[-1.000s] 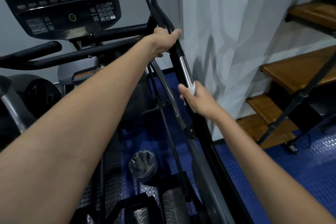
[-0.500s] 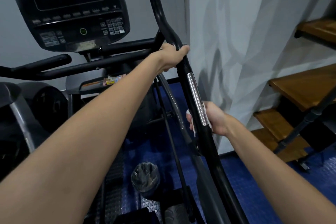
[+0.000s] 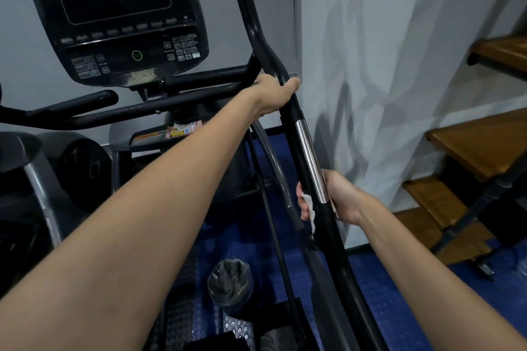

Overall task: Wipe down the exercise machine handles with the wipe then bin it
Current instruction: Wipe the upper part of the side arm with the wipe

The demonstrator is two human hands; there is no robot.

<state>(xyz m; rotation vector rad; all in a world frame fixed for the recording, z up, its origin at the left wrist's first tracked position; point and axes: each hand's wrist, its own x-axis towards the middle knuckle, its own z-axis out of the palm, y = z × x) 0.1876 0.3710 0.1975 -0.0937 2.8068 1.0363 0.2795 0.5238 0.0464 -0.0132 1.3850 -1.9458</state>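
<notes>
The left hand (image 3: 273, 92) grips the black handle (image 3: 288, 128) at its upper bend, fingers curled round it. At 5 o'clock from it, the right hand (image 3: 340, 198) wraps the same handle just below the chrome sensor strip (image 3: 310, 161), fingers pressing the white wipe (image 3: 309, 208) against the tube. The wipe appears thin, limp and tearable; hold it bunched under the palm. A lined bin (image 3: 229, 282) stands on the floor at 6 o'clock.

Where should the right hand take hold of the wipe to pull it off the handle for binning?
Pinch the loose white tail of the wipe that hangs below the right hand on the handle's left side. It dangles free of the bar, so fingers can close on it from the left without wedging against the handle. The rest is wrapped round the bar under the palm, hidden.
</notes>
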